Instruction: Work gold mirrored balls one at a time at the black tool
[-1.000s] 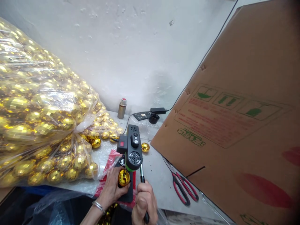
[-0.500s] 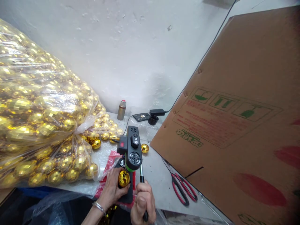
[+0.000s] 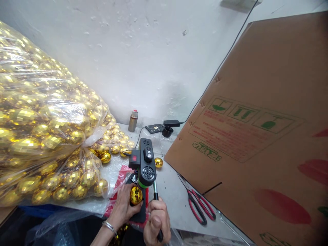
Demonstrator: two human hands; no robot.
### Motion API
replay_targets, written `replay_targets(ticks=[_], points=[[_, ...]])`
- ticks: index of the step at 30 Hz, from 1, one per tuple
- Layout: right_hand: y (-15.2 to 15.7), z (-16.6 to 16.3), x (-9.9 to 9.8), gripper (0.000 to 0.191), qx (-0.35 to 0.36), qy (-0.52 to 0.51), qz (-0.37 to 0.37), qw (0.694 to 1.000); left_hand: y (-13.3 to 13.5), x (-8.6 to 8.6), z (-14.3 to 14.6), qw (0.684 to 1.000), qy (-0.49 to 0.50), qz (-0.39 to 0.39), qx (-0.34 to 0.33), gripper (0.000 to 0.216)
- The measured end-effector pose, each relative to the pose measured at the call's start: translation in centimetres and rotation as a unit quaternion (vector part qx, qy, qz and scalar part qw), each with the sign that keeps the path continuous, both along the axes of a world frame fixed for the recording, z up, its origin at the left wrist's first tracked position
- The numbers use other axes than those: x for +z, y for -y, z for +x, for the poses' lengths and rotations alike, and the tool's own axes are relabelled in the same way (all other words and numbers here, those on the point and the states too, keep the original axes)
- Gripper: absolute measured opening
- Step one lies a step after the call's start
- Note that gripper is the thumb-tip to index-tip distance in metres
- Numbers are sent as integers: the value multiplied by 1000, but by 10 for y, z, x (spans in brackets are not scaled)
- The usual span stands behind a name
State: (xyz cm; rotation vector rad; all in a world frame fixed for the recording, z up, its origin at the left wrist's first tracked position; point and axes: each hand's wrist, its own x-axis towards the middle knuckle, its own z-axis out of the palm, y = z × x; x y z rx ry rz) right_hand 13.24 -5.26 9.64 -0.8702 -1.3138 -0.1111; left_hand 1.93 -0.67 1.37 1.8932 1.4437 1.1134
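Note:
A shiny gold faceted ball [image 3: 136,195] sits in my left hand [image 3: 124,204], fingers and thumb curled around it, under the head of a small black bench drill press [image 3: 147,162]. My right hand [image 3: 156,222] is wrapped around the black-gripped feed lever [image 3: 155,195] at the machine's right side. Whether the drill tip touches the ball I cannot tell. Beneath the ball lies the machine's black base [image 3: 139,216], over red plastic sheeting [image 3: 114,201]. Behind the machine, another gold ball [image 3: 159,162] rests on the table.
Large clear bags of gold balls [image 3: 46,136] fill the left. A cardboard box [image 3: 246,136] leans in from the right. Red-handled scissors [image 3: 200,206] lie before it. Toward the wall stand a metal flask [image 3: 133,120], a black cup [image 3: 167,131] and a power adapter [image 3: 172,123].
Almost nothing differs. The view has shifted very slightly; both hands keep the same hold on the ball and the lever.

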Motion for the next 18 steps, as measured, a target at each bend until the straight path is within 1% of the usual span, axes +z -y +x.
replay_targets(ticks=[4,8,11,15,17,18], points=[[1,4,1,33,1,15,-9,1000,-1,0,1,1000,-6,6,2,48],[2,7,3,33,5,52,-11,999,0,6,0,1000,-8,1,5,47],[2,6,-2,36,8,63,-1,998,1,9,0,1000,-11,-8,2,45],[1,7,-10,37,17,56,7,998,1,8,1,1000,-15,-6,13,44],[1,8,-4,36,33,67,-1,997,-1,7,3,1000,-14,1,18,44],[1,9,4,35,39,70,-7,997,-2,8,3,1000,-13,5,19,44]])
